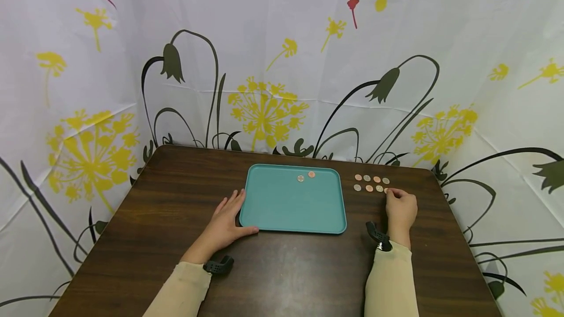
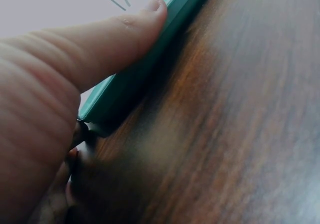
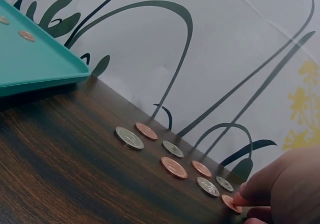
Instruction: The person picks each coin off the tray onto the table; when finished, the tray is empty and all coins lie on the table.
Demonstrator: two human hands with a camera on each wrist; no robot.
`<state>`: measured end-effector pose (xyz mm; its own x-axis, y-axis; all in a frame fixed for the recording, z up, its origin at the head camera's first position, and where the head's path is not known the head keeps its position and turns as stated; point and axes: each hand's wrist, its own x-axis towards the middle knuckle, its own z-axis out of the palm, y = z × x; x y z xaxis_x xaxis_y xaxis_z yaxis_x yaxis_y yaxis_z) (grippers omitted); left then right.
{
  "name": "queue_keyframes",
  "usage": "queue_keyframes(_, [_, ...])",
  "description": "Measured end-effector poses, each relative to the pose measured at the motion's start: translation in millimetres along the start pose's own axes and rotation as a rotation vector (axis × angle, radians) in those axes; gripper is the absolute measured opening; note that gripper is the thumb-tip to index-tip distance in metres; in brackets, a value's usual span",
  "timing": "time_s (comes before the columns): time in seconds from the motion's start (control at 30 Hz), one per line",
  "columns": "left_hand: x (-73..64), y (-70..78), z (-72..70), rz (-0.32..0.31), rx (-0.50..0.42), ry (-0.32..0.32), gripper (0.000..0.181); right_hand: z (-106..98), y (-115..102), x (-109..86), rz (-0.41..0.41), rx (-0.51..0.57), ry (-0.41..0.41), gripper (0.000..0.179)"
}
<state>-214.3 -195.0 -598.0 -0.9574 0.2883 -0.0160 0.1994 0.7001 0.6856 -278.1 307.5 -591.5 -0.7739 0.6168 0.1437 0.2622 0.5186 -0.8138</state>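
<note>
My left hand rests at the near left corner of a teal tray, fingers spread along its left side. In the left wrist view the thumb lies over the tray's rim. To the right of the tray, coins lie flat in two rows, copper and silver alternating. My right hand is at the right end of the nearer row, its fingertips pinching a copper coin at the tabletop. Beside that coin lies a silver coin. The fingers partly cover the copper coin.
On the tray's far part lie a silver coin and a copper coin. Everything stands on a dark wooden table. A white curtain with printed flowers hangs right behind its far edge. Each wrist wears a black band.
</note>
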Motion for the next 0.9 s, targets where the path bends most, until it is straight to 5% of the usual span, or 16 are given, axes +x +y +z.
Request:
queue_keyframes(0.3, [1.9,0.5,0.4,0.002,-0.001,0.000,0.122,2.0,-1.9,-0.1,0.008,0.030,0.040,0.028])
queue_keyframes(0.6, [3.0,-1.3,0.8,0.000,0.008,-0.002,0.122,18.0,-15.1,-6.3,-0.093,0.269,0.131,0.020])
queue_keyframes(0.73, [3.0,-1.6,0.9,0.006,0.006,-0.005,0.122,27.9,-27.7,-11.8,-0.117,0.373,0.045,0.018])
queue_keyframes(0.9, [1.5,-2.5,1.1,0.004,0.006,-0.005,0.122,48.6,-52.6,-28.6,-0.157,0.468,-0.190,0.019])
